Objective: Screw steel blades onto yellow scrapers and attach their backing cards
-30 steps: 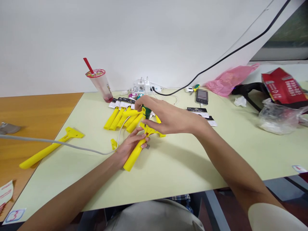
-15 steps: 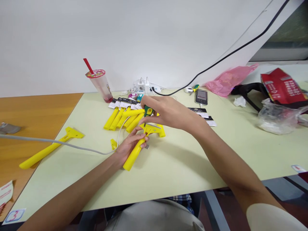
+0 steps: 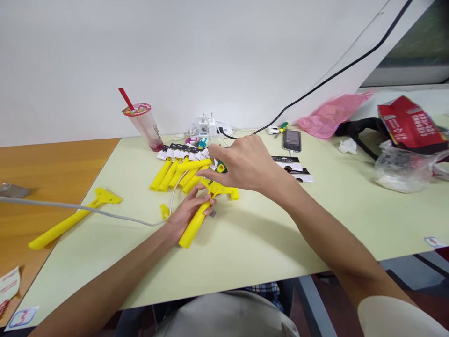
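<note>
Yellow handles (image 3: 161,175) on pale tabletop (image 3: 266,248)

The left hand (image 3: 189,212) and right hand (image 3: 250,161) are bare, as are both forearms (image 3: 119,275). A plain off-white sleeve (image 3: 389,317) with a curved hem wraps the right arm. Below the near edge of the table (image 3: 252,252) spreads a pale grey top (image 3: 224,318); blue checked cloth (image 3: 267,291) (whether worn, unclear) shows between.

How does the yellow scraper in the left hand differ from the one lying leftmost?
The left hand grips the held scraper; the leftmost scraper lies loose. The held scraper is above the pale tabletop; the leftmost scraper straddles it and an orange surface. Both are yellow, with long handles and flared heads.
</note>
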Action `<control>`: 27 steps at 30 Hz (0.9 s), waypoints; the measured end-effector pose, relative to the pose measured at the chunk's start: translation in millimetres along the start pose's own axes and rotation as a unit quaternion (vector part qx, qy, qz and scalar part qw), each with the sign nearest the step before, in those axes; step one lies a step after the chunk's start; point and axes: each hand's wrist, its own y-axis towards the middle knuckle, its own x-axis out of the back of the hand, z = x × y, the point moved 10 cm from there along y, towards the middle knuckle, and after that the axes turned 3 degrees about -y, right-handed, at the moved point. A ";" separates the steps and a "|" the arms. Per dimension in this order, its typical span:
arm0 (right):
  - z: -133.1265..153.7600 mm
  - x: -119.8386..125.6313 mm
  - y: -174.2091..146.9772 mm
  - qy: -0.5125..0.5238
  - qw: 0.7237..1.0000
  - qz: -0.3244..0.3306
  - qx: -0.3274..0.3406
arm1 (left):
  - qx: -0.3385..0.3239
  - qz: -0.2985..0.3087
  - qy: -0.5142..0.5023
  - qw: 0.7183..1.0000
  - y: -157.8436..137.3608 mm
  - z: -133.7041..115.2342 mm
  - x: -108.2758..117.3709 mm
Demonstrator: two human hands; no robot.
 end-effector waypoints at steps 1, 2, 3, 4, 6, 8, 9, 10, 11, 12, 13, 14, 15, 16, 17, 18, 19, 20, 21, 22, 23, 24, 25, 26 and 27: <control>-0.1 1.2 -0.3 0.001 1.000 -0.002 -0.002 | -0.004 0.002 0.003 1.000 -0.1 -0.4 -0.2; -0.1 3.3 -0.9 0.003 1.000 -0.005 -0.002 | -0.011 0.002 0.004 1.000 -0.1 -1.3 -0.2; -0.3 6.5 -1.7 0.006 1.000 -0.009 -0.001 | -0.018 0.003 0.004 1.000 0.2 -2.2 0.1; -1.0 10.8 -2.7 0.008 1.000 -0.016 0.000 | -0.025 0.002 0.003 1.000 0.5 -3.1 0.6; -4.4 22.1 -5.4 0.010 0.999 -0.036 -0.005 | -0.034 -0.001 -0.003 0.999 1.4 -4.3 2.2; -10.4 32.8 -8.2 0.007 0.998 -0.052 -0.016 | -0.035 -0.003 -0.008 0.999 2.0 -5.2 3.5; -13.8 36.1 -9.1 0.006 0.998 -0.055 -0.021 | -0.035 -0.004 -0.012 0.999 1.9 -5.8 4.0; -17.2 37.8 -9.6 0.005 0.998 -0.053 -0.026 | -0.034 -0.004 -0.016 0.999 1.6 -6.2 4.2; -20.6 37.7 -9.7 0.006 0.998 -0.049 -0.029 | -0.031 -0.004 -0.018 0.999 1.1 -6.3 4.3; -23.8 36.0 -9.4 0.009 0.999 -0.042 -0.032 | -0.027 -0.005 -0.021 0.999 0.5 -6.3 4.1; -26.5 33.3 -8.7 0.013 0.999 -0.034 -0.033 | -0.024 -0.004 -0.024 0.999 -0.2 -6.2 3.7; -28.8 30.0 -7.8 0.018 0.999 -0.027 -0.034 | -0.023 -0.003 -0.027 0.999 -0.8 -6.3 3.2; -30.4 26.7 -6.8 0.024 0.999 -0.022 -0.033 | -0.022 -0.002 -0.030 0.999 -1.2 -6.4 2.6; -31.3 23.6 -5.8 0.030 0.999 -0.018 -0.032 | -0.024 -0.001 -0.034 0.999 -1.6 -6.7 2.2; -31.4 20.8 -4.9 0.036 0.999 -0.015 -0.029 | -0.025 -0.002 -0.038 0.999 -1.7 -7.0 2.1; -31.2 18.4 -4.1 0.042 0.999 -0.013 -0.026 | -0.026 -0.002 -0.041 0.999 -1.7 -7.2 2.2; -30.7 16.5 -3.6 0.047 0.999 -0.011 -0.024 | -0.026 -0.002 -0.043 0.999 -1.6 -7.1 2.5; -30.1 14.8 -3.3 0.052 0.998 -0.009 -0.021 | -0.025 -0.002 -0.044 0.999 -1.4 -6.9 2.6; -29.5 13.8 -3.1 0.056 0.998 -0.008 -0.019 | -0.022 0.000 -0.045 0.999 -1.2 -6.5 2.6; -29.2 13.3 -3.1 0.060 0.998 -0.009 -0.018 | -0.021 0.003 -0.045 0.999 -1.1 -6.1 2.6; -28.9 13.1 -3.1 0.063 0.998 -0.011 -0.016 | -0.020 0.006 -0.045 0.999 -1.0 -5.9 2.6; -28.8 13.0 -3.1 0.066 0.998 -0.013 -0.015 | -0.019 0.007 -0.045 0.999 -0.9 -5.7 2.7; -29.1 13.2 -3.0 0.067 0.998 -0.015 -0.014 | -0.019 0.009 -0.045 0.999 -0.8 -5.4 2.9; -29.5 13.3 -2.8 0.067 0.998 -0.016 -0.014 | -0.019 0.009 -0.046 0.999 -0.6 -5.3 3.2; -30.0 13.2 -2.6 0.065 0.998 -0.016 -0.015 | -0.021 0.009 -0.048 0.999 -0.4 -5.2 3.6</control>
